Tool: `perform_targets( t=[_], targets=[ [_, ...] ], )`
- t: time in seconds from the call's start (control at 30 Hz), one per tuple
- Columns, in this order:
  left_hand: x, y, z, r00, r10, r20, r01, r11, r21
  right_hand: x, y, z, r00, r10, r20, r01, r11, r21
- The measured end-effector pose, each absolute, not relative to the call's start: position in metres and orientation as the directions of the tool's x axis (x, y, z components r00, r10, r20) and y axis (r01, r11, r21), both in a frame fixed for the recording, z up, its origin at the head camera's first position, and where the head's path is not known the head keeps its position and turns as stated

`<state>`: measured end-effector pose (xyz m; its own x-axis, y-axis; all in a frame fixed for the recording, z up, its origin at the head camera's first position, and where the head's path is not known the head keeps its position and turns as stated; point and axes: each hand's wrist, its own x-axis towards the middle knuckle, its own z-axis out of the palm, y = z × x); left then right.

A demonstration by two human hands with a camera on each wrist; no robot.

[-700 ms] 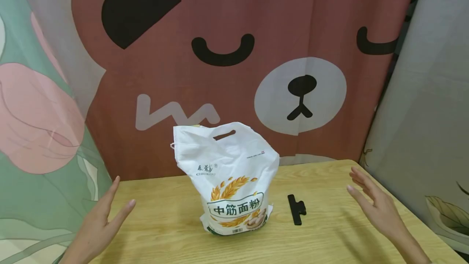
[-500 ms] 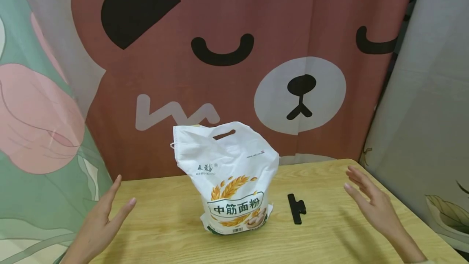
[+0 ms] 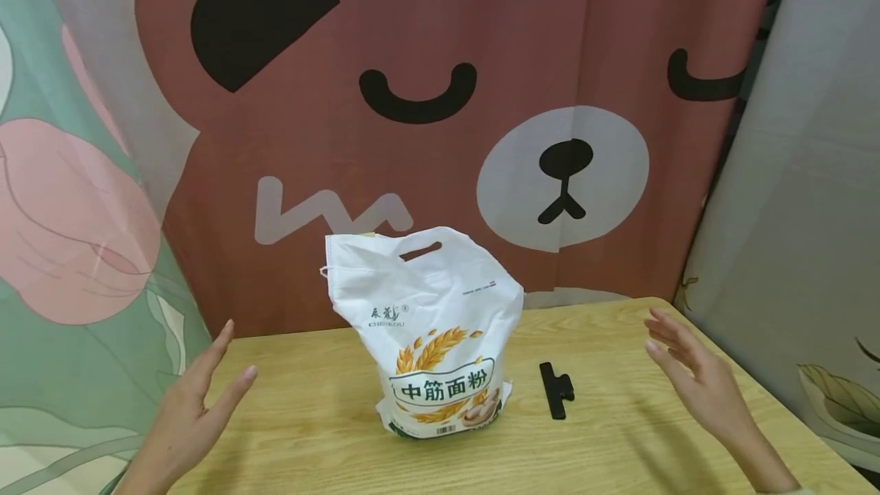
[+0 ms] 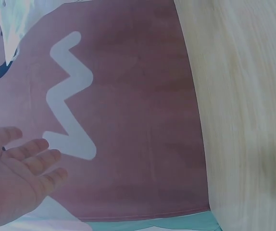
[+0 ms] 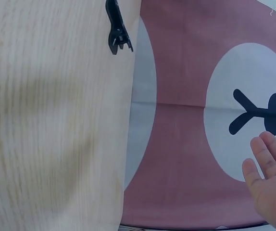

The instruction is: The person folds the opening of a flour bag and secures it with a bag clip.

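Note:
A white flour bag [image 3: 440, 327] printed with wheat ears stands upright on the wooden table [image 3: 296, 418], a slot handle cut through its top. To its right lies a black clip [image 3: 555, 391], which the right wrist view also catches as a black clip [image 5: 117, 29] near the top. My left hand [image 3: 186, 418] hovers to the left of the bag with fingers spread, touching nothing. On the far side of the clip, my right hand [image 3: 708, 384] is held up over the table's right part, fingers extended and holding nothing.
Behind the table hangs a curtain [image 3: 309, 151] with a large bear face. A green and pink patterned curtain [image 3: 76, 220] is at the left, and a grey curtain [image 3: 811, 197] borders the right. The table's rear corner [image 3: 663, 304] is rounded.
My left hand has risen slightly and shifted a little to the right. My right hand has drifted slightly left. The bag and the clip stay where they were.

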<state>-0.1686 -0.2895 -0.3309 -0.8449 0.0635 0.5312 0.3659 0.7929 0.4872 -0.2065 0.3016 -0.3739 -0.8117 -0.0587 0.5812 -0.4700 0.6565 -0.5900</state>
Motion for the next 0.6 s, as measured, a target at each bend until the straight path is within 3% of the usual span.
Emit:
perform_targets(
  t=[0.6],
  targets=[
    [-0.171, -0.2806, -0.3226, -0.744, 0.077, 0.664, 0.452, 0.789, 0.415, -0.2057, 0.2921, -0.3644, -0.795, -0.071, 0.602, -0.542, 0.53, -0.652]
  ],
)
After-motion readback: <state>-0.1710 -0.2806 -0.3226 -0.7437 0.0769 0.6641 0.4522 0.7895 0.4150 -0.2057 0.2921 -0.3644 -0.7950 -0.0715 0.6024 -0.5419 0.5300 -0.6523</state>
